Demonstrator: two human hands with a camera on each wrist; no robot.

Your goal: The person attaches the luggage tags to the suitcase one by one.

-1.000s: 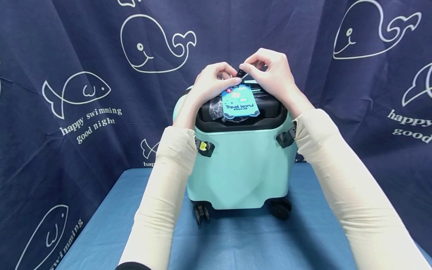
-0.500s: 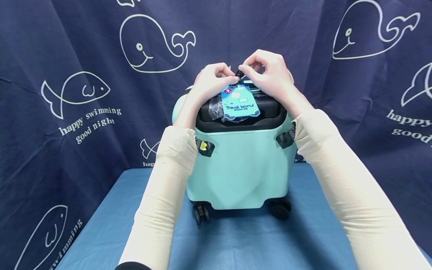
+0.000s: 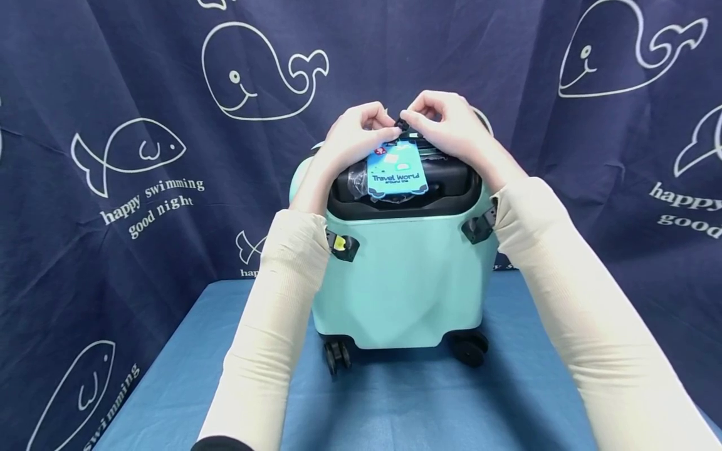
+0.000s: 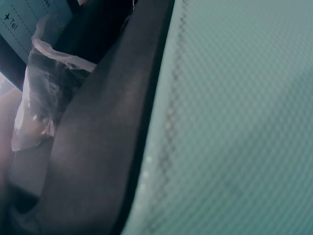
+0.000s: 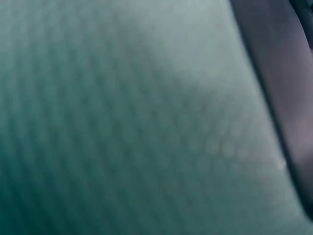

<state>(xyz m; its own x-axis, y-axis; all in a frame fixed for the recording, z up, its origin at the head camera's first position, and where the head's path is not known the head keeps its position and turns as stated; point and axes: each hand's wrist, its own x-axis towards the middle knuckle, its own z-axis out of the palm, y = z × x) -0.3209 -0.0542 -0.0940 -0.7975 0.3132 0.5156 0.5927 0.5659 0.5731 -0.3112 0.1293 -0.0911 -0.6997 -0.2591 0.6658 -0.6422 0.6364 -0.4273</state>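
Note:
A mint-green suitcase (image 3: 403, 282) stands upright on its wheels, its black top panel (image 3: 350, 210) facing up. Over that panel hangs a blue luggage tag (image 3: 397, 166) printed "Travel World". My left hand (image 3: 355, 138) pinches the tag's black strap (image 3: 402, 124) just above the tag, thumb and fingers meeting there. From the other side my right hand (image 3: 454, 128) pinches the strap's upper part with thumb and forefinger. The tag's back, with printed lines and "Tel", shows in the left wrist view. Both wrist views mostly show the suitcase shell, and the fingertips are out of sight there.
Clear plastic wrap (image 4: 46, 98) clings around the black carry handle beside the tag. Black side clips (image 3: 344, 247) sit at the shell's upper corners. A blue cloth (image 3: 406, 407) covers the table, with a dark blue whale-print curtain (image 3: 361, 56) behind.
My right hand has lowered slightly towards the suitcase top, its fingers still at the strap. The tag has shifted a little to the left; my left hand stays nearly in place.

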